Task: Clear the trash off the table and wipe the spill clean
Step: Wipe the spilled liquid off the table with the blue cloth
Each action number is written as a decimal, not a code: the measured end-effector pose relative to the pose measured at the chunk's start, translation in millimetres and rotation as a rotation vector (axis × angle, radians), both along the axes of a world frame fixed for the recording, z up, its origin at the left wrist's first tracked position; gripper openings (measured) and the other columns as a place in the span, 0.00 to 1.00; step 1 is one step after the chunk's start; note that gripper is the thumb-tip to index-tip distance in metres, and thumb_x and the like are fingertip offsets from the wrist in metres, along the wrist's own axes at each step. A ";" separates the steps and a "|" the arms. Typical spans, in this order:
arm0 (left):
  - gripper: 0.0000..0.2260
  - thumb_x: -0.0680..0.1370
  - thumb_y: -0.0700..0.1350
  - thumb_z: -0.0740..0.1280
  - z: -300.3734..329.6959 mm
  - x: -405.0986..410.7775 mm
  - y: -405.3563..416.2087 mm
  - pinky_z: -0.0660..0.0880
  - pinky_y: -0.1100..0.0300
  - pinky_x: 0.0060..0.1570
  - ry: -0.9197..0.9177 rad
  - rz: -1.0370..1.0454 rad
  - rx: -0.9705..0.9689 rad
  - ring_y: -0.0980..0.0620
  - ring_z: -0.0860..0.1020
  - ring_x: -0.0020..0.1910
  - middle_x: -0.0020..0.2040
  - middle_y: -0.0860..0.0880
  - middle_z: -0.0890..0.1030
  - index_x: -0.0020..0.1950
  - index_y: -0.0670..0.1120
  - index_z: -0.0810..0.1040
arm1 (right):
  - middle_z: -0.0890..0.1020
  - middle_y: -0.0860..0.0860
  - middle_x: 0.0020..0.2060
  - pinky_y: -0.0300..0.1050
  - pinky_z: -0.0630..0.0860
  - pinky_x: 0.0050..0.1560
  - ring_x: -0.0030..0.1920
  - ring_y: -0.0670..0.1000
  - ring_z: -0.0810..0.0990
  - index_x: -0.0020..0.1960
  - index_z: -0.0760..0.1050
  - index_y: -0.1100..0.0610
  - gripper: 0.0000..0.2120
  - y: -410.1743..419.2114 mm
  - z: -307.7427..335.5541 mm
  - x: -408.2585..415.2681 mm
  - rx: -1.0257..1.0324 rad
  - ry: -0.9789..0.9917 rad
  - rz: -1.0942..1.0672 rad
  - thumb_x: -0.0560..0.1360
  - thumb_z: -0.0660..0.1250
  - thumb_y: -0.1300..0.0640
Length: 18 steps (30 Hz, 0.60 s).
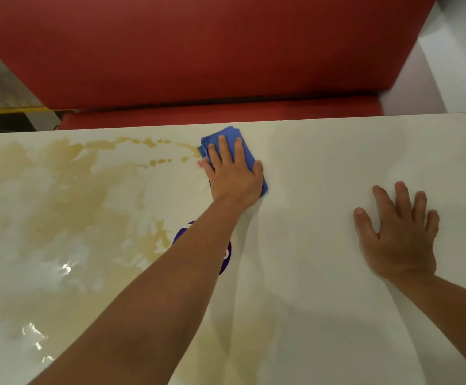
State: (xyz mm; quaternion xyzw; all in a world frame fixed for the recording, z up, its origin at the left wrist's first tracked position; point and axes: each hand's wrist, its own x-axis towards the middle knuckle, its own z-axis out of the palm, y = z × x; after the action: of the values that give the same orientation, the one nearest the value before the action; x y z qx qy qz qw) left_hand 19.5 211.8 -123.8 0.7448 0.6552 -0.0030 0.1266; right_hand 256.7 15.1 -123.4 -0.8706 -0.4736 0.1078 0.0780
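Observation:
A folded blue cloth [227, 137] lies on the white table [323, 151] near its far edge. My left hand [233, 176] presses flat on the cloth with straight fingers. A wide yellowish-brown spill [68, 195] covers the left half of the table and reaches up to the cloth; drops of it trail along the far edge. My right hand [398, 234] rests flat on the dry right side of the table, fingers spread. No trash is in view.
A round purple sticker [224, 259] on the table is partly hidden under my left forearm. A red padded bench [198, 51] stands right behind the table's far edge. A white wall [454, 56] rises at the right.

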 end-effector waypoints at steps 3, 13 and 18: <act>0.31 0.84 0.61 0.48 -0.4 0.3 -30.8 0.40 0.37 0.77 -0.015 0.012 -0.002 0.37 0.42 0.82 0.83 0.42 0.42 0.84 0.49 0.46 | 0.53 0.54 0.82 0.66 0.46 0.79 0.81 0.62 0.47 0.80 0.58 0.48 0.35 1.0 1.7 -1.7 0.003 -0.011 0.004 0.79 0.44 0.32; 0.33 0.82 0.62 0.47 -8.7 -7.3 -109.6 0.47 0.35 0.78 0.055 -0.022 0.021 0.34 0.48 0.81 0.83 0.40 0.47 0.83 0.47 0.52 | 0.52 0.52 0.82 0.64 0.43 0.80 0.82 0.60 0.45 0.80 0.56 0.46 0.32 1.8 -4.5 1.6 -0.009 -0.017 -0.004 0.80 0.44 0.33; 0.32 0.84 0.61 0.50 -4.8 -13.7 -21.9 0.43 0.37 0.78 0.017 0.077 0.015 0.35 0.44 0.81 0.83 0.40 0.44 0.84 0.48 0.47 | 0.51 0.52 0.82 0.64 0.44 0.80 0.82 0.60 0.45 0.80 0.56 0.45 0.32 1.2 -4.2 2.0 -0.004 -0.014 -0.006 0.80 0.44 0.34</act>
State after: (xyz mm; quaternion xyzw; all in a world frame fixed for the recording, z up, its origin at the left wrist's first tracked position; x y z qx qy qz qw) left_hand 5.7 189.9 -128.6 0.7200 0.6843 0.0006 0.1155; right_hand 258.6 16.3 -127.6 -0.8729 -0.4714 0.1026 0.0732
